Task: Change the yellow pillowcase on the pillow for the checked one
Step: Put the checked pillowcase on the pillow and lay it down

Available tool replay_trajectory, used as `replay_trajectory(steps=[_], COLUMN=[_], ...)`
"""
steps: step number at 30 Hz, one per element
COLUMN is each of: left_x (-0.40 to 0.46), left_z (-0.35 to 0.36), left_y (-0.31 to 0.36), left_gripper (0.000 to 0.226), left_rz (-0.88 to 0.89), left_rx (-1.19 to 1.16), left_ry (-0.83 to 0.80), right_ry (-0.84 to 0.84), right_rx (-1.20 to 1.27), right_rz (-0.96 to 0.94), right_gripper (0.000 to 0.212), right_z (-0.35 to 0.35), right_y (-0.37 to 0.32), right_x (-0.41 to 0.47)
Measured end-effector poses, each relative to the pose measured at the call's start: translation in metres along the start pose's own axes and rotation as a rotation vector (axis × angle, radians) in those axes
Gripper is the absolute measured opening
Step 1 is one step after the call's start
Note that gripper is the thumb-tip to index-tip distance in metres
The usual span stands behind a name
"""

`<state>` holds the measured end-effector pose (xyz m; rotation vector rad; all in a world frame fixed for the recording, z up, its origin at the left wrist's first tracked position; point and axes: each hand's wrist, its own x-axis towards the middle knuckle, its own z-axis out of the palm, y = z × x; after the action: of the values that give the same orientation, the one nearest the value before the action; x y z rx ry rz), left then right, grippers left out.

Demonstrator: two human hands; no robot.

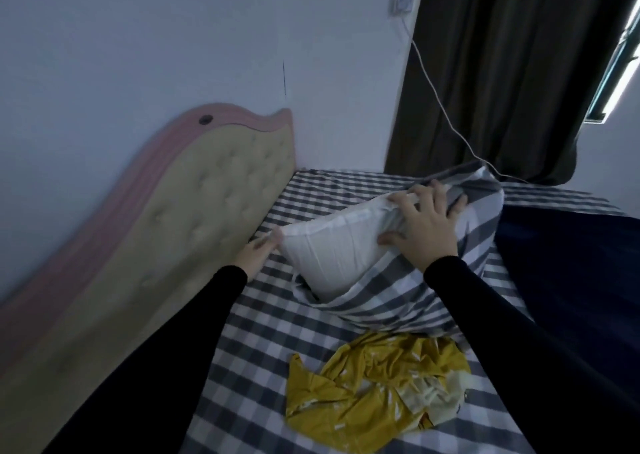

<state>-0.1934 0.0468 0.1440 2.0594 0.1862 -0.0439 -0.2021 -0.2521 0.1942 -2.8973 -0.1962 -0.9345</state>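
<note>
A white bare pillow (329, 245) stands on the bed, its far half inside the grey-and-white checked pillowcase (415, 291). My right hand (422, 225) lies on top of the pillow with fingers spread, pressing on the bunched edge of the checked case. My left hand (254, 252) touches the pillow's left corner near the headboard; its grip is blurred. The yellow pillowcase (377, 388) lies crumpled on the sheet in front of the pillow, off the pillow.
The bed has a grey checked sheet (249, 367). A padded beige and pink headboard (156, 228) runs along the left. A dark blue blanket (561, 280) lies on the right. A white cable (446, 114) hangs from a wall socket to the bed, before a dark curtain (502, 72).
</note>
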Motion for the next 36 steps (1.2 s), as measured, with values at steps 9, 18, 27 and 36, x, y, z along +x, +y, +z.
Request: replay_trajectory(steps=[9,18,27,36], left_x=[0.017,0.040,0.051,0.154], left_z=[0.052,0.078,0.095,0.056], left_y=[0.038,0.005,-0.008,0.029], left_gripper=[0.115,0.052,0.029,0.100], left_rz=[-0.142,-0.101,-0.047,-0.067], left_rx=[-0.382,-0.177,-0.120,-0.734], left_ry=[-0.107,-0.132,0.031,0.360], right_ry=[-0.063,-0.043,-0.003,0.030], right_rx=[-0.082,-0.078,-0.075,-0.046], right_rz=[-0.381,-0.270,-0.250,-0.220], right_gripper=[0.117,0.109,0.107,0.090], right_z=[0.022,0.022,0.026,0.014], right_y=[0.003,0.039,0.050,0.056], right_x=[0.003,0.008,0.003,0.013])
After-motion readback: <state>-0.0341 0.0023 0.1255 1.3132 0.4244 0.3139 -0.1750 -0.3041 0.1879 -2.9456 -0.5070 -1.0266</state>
